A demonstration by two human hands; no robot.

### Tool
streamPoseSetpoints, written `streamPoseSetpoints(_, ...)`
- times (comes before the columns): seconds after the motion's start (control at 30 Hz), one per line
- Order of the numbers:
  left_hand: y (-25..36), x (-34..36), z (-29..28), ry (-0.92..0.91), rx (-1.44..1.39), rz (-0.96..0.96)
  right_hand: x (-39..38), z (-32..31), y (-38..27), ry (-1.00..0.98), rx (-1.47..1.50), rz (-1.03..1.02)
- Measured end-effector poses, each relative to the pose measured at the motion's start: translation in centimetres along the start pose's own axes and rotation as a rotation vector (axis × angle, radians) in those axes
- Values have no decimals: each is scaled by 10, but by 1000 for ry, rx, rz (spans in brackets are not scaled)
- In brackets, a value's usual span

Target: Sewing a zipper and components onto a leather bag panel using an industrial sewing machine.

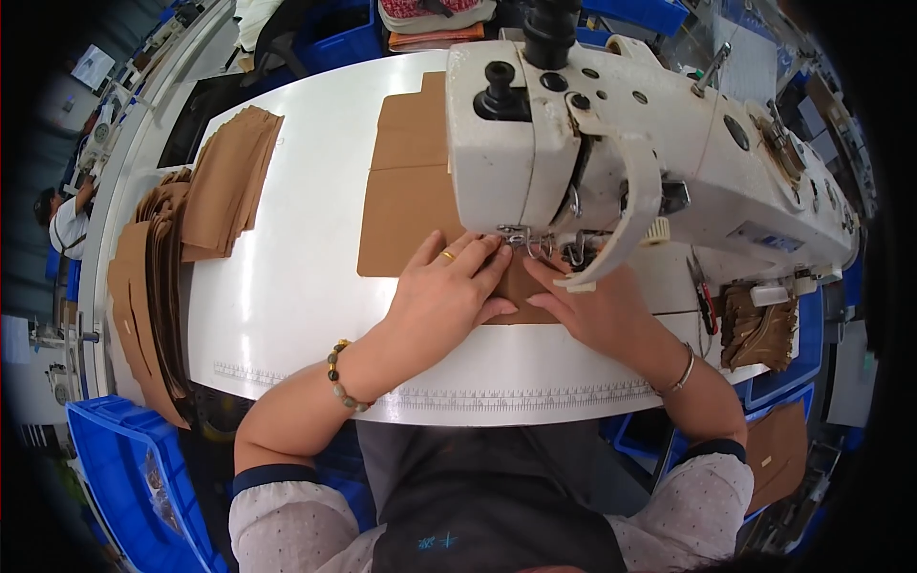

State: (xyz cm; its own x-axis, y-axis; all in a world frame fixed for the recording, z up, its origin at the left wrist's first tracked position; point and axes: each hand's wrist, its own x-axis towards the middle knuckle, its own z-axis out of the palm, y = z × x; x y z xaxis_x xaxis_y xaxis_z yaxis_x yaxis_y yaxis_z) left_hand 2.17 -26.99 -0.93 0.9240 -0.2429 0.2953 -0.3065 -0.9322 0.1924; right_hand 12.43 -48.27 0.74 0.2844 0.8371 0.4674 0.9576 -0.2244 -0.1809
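A white industrial sewing machine (497,143) fills the upper right, its presser foot over a brown piece of material (516,301). My left hand (444,301) lies on that piece with fingers extended, fingertips just left of the foot. My right hand (592,306) rests on it at the right, thumb and forefinger apart, partly hidden behind the machine's curved guard. A larger flat brown panel (401,215) lies beyond my left hand, partly behind the machine head.
Stacked brown pieces (224,181) lie at left, smaller ones (755,325) at right beside red-handled snips (705,304). Blue bins (110,439) flank the white table (287,315). A person (67,220) sits at another station, far left.
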Motion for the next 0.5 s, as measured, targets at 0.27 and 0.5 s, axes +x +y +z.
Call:
streamPoseSetpoints(0.27, 1, -3, 18, 150, 12, 10, -130, -240, 133, 821, -592, 467)
streamPoseSetpoints(0.5, 4, -6, 20, 168, 52, -19, -250, -370, 339, 667, 132, 1346)
